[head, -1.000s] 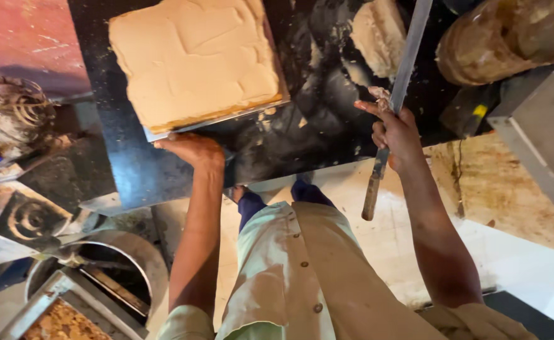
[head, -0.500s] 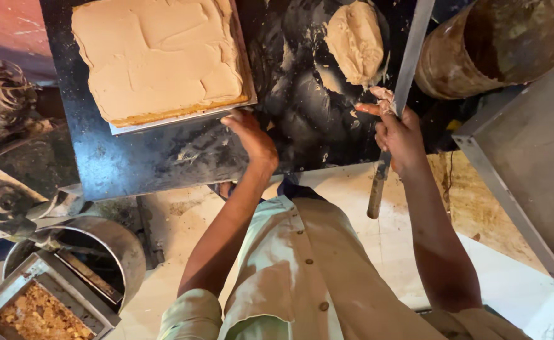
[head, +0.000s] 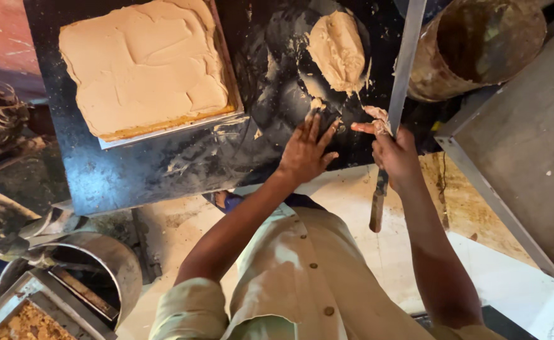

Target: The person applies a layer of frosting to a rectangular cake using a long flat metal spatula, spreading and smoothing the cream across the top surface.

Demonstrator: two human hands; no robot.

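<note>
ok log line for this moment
left hand flat on slab | right hand grips blade | dough lump ahead

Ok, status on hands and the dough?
Left hand flat on the black slab. Right hand grips long blade. Dough lump beyond fingertips, untouched.

Tan dough on black
The smeared black worktop carries a tan dough slab and a beige lump; the metal drum is rusty brown.
</note>
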